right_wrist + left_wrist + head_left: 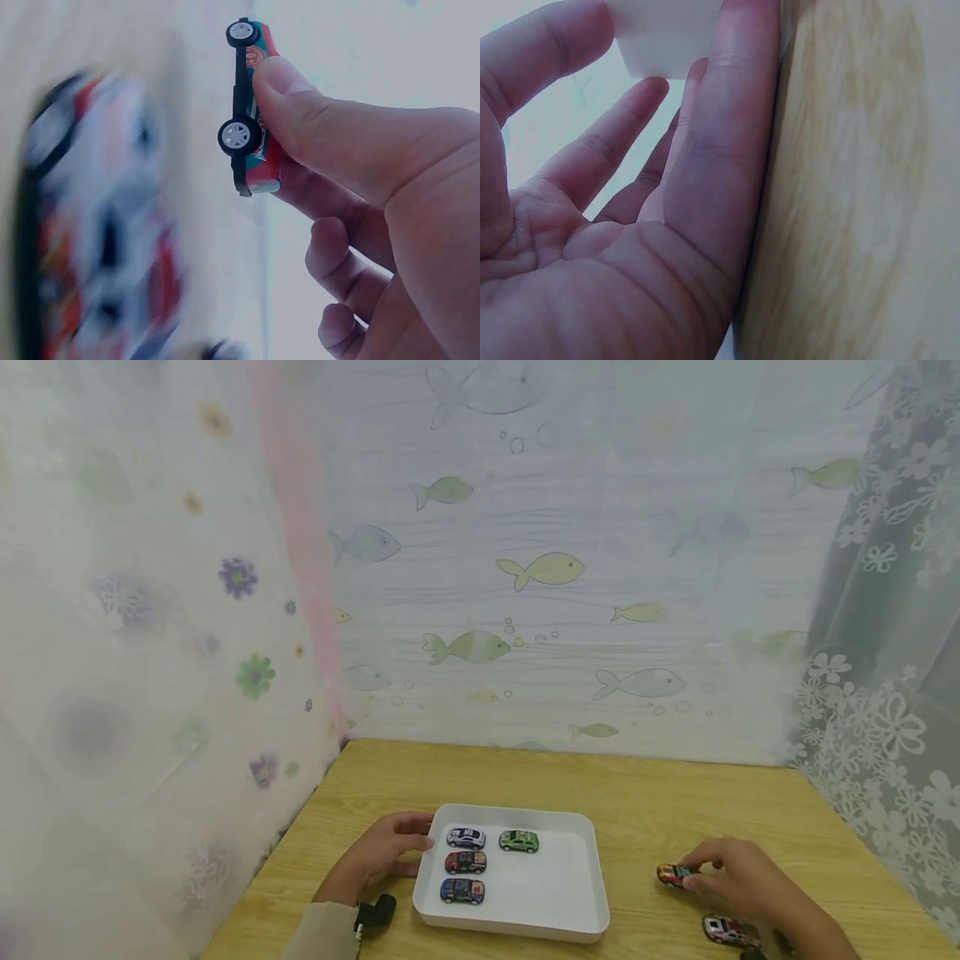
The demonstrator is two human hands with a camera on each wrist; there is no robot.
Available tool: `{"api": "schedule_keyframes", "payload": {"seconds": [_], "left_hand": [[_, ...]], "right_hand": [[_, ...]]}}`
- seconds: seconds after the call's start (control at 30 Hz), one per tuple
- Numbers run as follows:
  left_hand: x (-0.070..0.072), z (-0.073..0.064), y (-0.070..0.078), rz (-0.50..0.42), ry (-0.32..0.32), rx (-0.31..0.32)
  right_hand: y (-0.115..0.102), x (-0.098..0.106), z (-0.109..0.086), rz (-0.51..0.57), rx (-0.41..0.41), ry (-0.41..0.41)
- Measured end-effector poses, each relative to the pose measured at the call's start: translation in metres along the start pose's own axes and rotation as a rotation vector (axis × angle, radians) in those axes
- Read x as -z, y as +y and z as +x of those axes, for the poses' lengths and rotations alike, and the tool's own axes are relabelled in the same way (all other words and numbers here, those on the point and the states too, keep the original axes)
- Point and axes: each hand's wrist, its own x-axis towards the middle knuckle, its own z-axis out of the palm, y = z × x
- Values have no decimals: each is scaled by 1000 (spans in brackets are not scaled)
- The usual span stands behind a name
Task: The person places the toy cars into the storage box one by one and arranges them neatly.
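A white tray (pixel 542 893) stands on the table. My left hand (pixel 386 847) rests at its left side, thumb and fingers touching the wall, fingers fairly straight. In the left wrist view the left hand (pixel 630 195) lies low along the tabletop, with part of the tray (pixel 664 45) beyond. Right of the tray, my right hand (pixel 738 877) pinches a red, yellow and dark toy car (pixel 671 875) between thumb and fingers. The right wrist view shows this toy car (pixel 259 112) side-on, wheels towards the table. Near that hand lies a silver-and-red toy car (pixel 731 931).
Inside the tray, a white toy car (pixel 466 837), a red one (pixel 466 862) and a blue one (pixel 462 891) line the left side; a green one (pixel 519 841) sits right of the white one. Patterned curtains (pixel 570 527) hang behind the wooden table (pixel 637 785).
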Motion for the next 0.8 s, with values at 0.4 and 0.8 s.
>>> {"api": "schedule_keyframes", "payload": {"seconds": [0.4,0.8], "left_hand": [[2,2,-3,-5,-15,1],[1,2,-2,-14,-20,-6]], "right_hand": [[-36,2,23,-23,9,99],[-61,0,42,-18,61,143]]}}
